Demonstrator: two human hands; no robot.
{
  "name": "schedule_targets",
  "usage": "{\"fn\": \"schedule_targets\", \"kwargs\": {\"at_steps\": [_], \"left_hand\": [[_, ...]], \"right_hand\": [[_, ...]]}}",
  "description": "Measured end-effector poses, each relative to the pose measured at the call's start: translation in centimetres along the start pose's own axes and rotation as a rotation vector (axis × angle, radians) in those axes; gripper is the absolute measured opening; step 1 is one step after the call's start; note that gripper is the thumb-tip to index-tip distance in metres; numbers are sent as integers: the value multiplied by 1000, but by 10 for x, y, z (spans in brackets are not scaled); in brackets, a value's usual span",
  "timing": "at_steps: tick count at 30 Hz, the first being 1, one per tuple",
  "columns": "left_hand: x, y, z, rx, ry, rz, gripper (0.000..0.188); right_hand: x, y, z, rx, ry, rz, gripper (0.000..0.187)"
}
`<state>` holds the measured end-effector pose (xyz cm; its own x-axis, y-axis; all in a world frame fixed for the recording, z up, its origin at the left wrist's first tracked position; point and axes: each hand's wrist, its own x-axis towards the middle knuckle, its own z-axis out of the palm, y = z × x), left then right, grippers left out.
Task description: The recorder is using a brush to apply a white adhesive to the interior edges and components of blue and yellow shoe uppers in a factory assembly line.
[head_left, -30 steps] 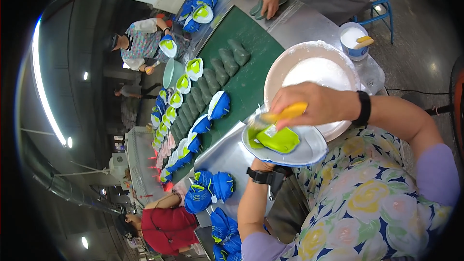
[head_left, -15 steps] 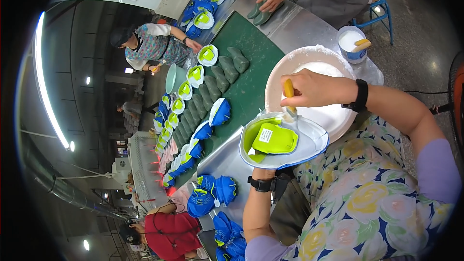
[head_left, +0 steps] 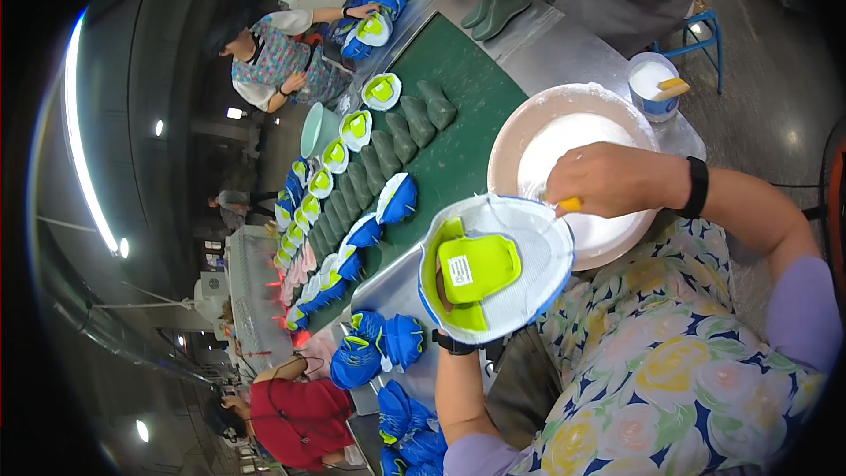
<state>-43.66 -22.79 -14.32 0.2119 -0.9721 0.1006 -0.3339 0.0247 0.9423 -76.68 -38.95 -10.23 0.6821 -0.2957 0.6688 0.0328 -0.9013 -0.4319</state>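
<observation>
My left hand holds up a blue shoe upper from below, its white underside and lime-green lining turned toward me. The upper covers most of that hand; a bit of skin shows through the opening. Closed around a yellow-handled brush, my right hand is at the upper's right edge. The brush's bristle end is hard to make out. Just beyond is a wide pale-pink basin of white liquid, with my right hand over its near-left part.
A green conveyor belt carries rows of dark shoe lasts and uppers. Blue uppers lie left of my left arm. A small bucket with a yellow-handled brush stands beyond the basin. Co-workers are across the belt and at the far right.
The upper has moved left and tilted to face me more. My right hand has turned and shifted right with the brush. A co-worker's hand has left the green lasts; another reaches to the far uppers.
</observation>
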Motion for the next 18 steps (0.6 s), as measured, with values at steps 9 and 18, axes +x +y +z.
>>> {"fn": "schedule_targets", "kwargs": {"at_steps": [9,18], "left_hand": [[18,-11,13,248,33,152,105],[98,-62,-49,79,333,-75,77]], "right_hand": [[36,-5,-3,265,91,106,19],[-4,1,-32,273,238,484,14]]}}
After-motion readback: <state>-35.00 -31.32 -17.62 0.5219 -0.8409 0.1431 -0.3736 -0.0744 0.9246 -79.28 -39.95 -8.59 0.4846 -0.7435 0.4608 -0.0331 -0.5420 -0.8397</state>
